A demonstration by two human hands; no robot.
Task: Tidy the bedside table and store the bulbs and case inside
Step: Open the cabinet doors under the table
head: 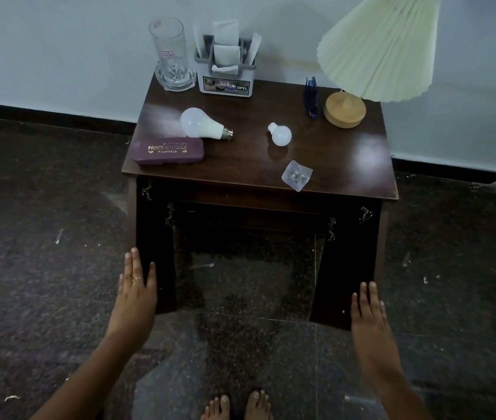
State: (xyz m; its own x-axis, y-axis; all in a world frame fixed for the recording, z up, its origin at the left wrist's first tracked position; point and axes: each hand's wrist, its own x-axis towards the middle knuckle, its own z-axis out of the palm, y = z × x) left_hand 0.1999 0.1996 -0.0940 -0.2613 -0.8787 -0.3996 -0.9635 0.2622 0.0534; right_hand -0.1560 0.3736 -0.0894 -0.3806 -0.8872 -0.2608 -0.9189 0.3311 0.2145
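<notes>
From the head camera, both cabinet doors of the bedside table (325, 165) stood swung wide. The left hand (136, 294) lay flat, fingers spread, on the left door (155, 237) — gripping nothing. The right hand (369, 313) was just as open against the right door (346, 268). Up top, the large bulb (202, 123) lay on its side just behind the maroon case (168, 150) at the front-left corner; the small bulb (280, 134) sat mid-table, a small plastic packet (296, 175) near the front edge. At the back were a glass (172, 56), a tissue holder (227, 69) and a lamp (361, 71) — bare feet (237, 406) below.
</notes>
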